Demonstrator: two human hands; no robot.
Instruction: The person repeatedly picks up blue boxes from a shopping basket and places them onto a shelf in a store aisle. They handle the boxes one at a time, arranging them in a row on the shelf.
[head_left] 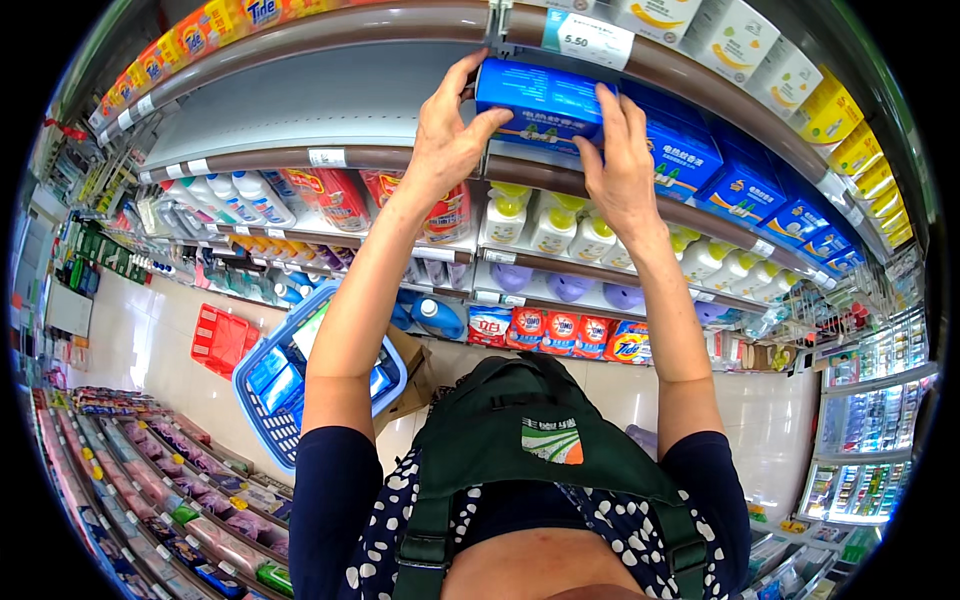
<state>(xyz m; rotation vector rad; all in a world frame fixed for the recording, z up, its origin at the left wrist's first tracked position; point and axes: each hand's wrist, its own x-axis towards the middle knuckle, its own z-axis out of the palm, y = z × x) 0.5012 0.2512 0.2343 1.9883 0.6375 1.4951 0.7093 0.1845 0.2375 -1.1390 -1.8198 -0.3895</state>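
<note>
Between my two hands is a blue cardboard box [545,92] with white print, at the front of a grey shelf [290,112] above the middle of the rack. My left hand [447,135] grips its left end, thumb along the front face and fingers behind the edge. At the right end, my right hand [618,165] presses with fingers over the top and thumb against the front. More blue boxes [740,180] of the same look stand in a row to the right. The box's back side is out of sight.
A blue plastic basket [262,432] with blue packages inside stands at my lower left, beside a brown carton [415,385]. Farther left lies a red basket [222,338] on the tiled floor. Pump bottles [553,230] line the shelf below; a brown shelf edge [690,72] runs above.
</note>
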